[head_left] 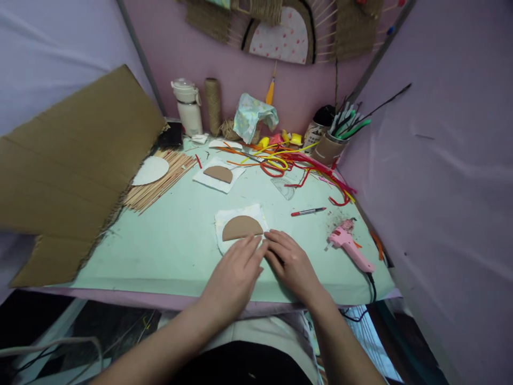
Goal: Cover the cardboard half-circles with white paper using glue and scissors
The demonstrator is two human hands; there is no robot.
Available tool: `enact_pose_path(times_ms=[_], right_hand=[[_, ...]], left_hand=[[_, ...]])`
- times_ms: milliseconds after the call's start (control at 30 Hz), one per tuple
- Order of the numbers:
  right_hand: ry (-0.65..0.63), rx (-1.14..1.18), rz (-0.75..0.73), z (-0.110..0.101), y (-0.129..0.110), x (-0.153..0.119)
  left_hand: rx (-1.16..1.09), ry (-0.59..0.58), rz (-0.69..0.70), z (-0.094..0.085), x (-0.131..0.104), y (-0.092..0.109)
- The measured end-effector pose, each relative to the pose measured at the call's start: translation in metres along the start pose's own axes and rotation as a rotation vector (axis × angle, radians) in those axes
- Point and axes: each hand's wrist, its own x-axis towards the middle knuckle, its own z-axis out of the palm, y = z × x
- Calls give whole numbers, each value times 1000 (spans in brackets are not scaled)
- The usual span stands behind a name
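Note:
A brown cardboard half-circle (242,227) lies on a pale patterned piece of cloth (222,218) near the table's front. My left hand (237,270) rests with its fingers stretched over the lower right of the cardboard and cloth. At the cloth's right edge, my right hand (289,262) has bent fingers drawn together, their tips close to the left fingertips. The cloth's lower edge is partly hidden under my hands. Farther back, a smaller cardboard half-circle (218,174) sits on another piece of cloth (216,185).
A pink glue gun (350,246) lies at the right, its cord over the table edge. A red-and-grey pen (308,212), scissors (272,168) and a protractor (283,188) are farther back. Large cardboard (80,160) and thin wooden sticks (160,182) occupy the left.

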Motion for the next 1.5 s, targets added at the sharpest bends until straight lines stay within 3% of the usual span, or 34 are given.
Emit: enact_pose_path(times_ms=[100, 200, 367, 467, 533, 633, 767, 867, 933, 1167, 1367, 1500], right_hand=[[-9, -5, -4, 0, 1, -1], [-13, 2, -10, 0, 2, -1], [-4, 3, -2, 2, -1, 0], [22, 51, -5, -5, -4, 0], [102, 91, 5, -17, -2, -3], [323, 23, 78, -49, 11, -12], [464, -200, 332, -95, 40, -32], [400, -316, 495, -118, 60, -47], [286, -377, 553, -124, 68, -54], [0, -479, 646, -119, 84, -59], [-92, -509, 715, -114, 92, -57], [-60, -498, 685, -117, 88, -55]], left_hand=[[-8, 1, -12, 6, -5, 13], [-27, 32, -45, 3, 0, 9], [-76, 62, -132, -20, 29, -18], [-67, -40, -182, -26, 44, -39], [-98, -138, -171, -26, 50, -51], [-138, -225, -168, -25, 53, -63], [-139, -288, -228, -24, 56, -67], [-109, -289, -242, -23, 59, -67], [-79, -291, -234, -22, 61, -67], [-11, -316, -228, -21, 67, -66], [0, -272, -212, -26, 64, -59], [-73, -182, -216, -29, 61, -62]])
